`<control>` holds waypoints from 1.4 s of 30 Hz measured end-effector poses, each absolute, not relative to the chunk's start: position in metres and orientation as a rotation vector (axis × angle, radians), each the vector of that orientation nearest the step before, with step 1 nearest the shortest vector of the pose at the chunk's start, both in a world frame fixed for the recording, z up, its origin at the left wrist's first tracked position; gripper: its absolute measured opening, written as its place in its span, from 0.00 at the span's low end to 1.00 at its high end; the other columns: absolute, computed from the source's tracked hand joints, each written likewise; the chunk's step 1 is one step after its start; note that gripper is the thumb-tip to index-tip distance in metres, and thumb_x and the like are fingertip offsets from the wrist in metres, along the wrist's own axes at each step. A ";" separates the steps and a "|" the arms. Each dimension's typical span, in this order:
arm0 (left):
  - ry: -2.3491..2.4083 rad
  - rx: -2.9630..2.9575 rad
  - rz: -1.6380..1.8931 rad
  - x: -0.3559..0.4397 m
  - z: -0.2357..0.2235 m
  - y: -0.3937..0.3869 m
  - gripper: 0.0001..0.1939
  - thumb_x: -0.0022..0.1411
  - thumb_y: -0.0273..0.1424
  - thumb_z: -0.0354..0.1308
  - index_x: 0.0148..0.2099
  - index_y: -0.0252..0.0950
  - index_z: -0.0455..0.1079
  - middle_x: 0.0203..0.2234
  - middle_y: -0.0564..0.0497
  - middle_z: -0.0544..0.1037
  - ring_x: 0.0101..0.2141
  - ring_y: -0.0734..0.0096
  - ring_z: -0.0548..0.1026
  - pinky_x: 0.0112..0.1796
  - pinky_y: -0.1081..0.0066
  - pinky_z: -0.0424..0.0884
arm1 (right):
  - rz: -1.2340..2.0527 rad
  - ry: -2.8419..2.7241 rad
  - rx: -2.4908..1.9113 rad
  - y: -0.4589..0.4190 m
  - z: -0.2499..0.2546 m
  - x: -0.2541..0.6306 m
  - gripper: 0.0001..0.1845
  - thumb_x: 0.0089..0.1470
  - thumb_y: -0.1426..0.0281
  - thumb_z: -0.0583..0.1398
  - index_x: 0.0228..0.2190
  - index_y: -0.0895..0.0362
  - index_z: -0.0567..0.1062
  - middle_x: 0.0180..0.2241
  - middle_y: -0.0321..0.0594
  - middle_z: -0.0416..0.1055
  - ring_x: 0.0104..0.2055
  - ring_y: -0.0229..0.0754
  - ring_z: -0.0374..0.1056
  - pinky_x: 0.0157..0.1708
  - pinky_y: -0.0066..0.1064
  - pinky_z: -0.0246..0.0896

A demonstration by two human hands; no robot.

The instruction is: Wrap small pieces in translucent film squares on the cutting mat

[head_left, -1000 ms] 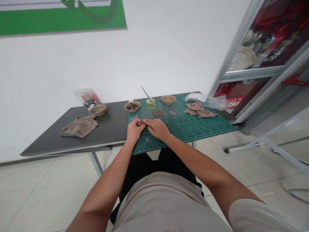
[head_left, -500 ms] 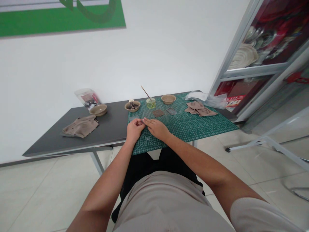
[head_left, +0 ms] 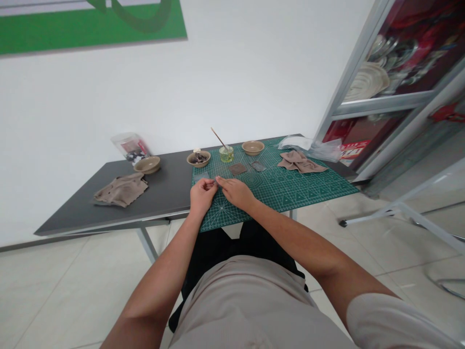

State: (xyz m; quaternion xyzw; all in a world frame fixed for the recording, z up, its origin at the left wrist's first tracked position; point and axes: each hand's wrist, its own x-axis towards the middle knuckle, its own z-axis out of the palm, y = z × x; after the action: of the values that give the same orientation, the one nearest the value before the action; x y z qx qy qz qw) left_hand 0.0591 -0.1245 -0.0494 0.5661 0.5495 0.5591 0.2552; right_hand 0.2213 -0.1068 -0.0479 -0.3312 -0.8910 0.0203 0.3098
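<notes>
The left hand (head_left: pixel 202 196) is curled nearly closed, pinching a small dark piece (head_left: pixel 215 182), mostly hidden, above the green mat (head_left: pixel 290 186). The right hand (head_left: pixel 238 194) reaches its nearly straight fingers to the same spot; whether they grip, I cannot tell. Beyond lies a brown square (head_left: pixel 238 168), near a glass jar (head_left: pixel 226 155).
</notes>
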 end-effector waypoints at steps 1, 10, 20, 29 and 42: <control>1.488 1.528 1.534 0.059 -0.050 -0.125 0.12 0.50 0.37 0.64 0.34 0.35 0.72 0.24 0.54 0.76 0.25 0.74 0.73 0.31 0.73 0.69 | 0.052 -2.352 -0.890 -0.107 -0.047 0.221 0.26 0.60 0.78 0.50 0.60 0.63 0.64 0.59 0.51 0.66 0.57 0.45 0.67 0.56 0.41 0.62; 1.461 1.485 1.570 0.061 -0.046 -0.124 0.14 0.50 0.38 0.65 0.36 0.34 0.75 0.25 0.52 0.78 0.26 0.73 0.73 0.32 0.72 0.71 | 0.042 -2.338 -0.927 -0.108 -0.047 0.221 0.27 0.61 0.77 0.50 0.60 0.63 0.63 0.59 0.50 0.66 0.57 0.45 0.67 0.56 0.41 0.61; 1.490 1.538 1.527 0.061 -0.045 -0.124 0.13 0.52 0.37 0.64 0.36 0.34 0.76 0.27 0.51 0.79 0.27 0.72 0.74 0.33 0.72 0.71 | -0.007 -2.364 -0.909 -0.109 -0.046 0.221 0.26 0.62 0.76 0.50 0.61 0.61 0.63 0.61 0.47 0.64 0.58 0.45 0.65 0.55 0.41 0.60; 1.661 1.670 1.419 0.064 -0.034 -0.132 0.07 0.53 0.34 0.61 0.30 0.36 0.76 0.22 0.55 0.77 0.24 0.73 0.72 0.30 0.74 0.67 | -0.023 -2.358 -0.876 -0.109 -0.047 0.222 0.26 0.61 0.76 0.51 0.60 0.58 0.66 0.60 0.45 0.64 0.57 0.44 0.66 0.55 0.40 0.60; 1.628 1.582 1.455 0.061 -0.044 -0.129 0.08 0.52 0.36 0.62 0.32 0.36 0.75 0.23 0.54 0.78 0.26 0.72 0.73 0.31 0.73 0.68 | -0.036 -2.368 -0.934 -0.110 -0.047 0.222 0.26 0.62 0.75 0.51 0.61 0.59 0.64 0.60 0.46 0.65 0.55 0.45 0.68 0.53 0.40 0.61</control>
State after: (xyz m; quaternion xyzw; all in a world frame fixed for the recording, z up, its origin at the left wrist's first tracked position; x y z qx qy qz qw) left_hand 0.0613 -0.1289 -0.0437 0.5722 0.5890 0.5263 0.2207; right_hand 0.2217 -0.1097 -0.0471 -0.3508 -0.8891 -0.0134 0.2937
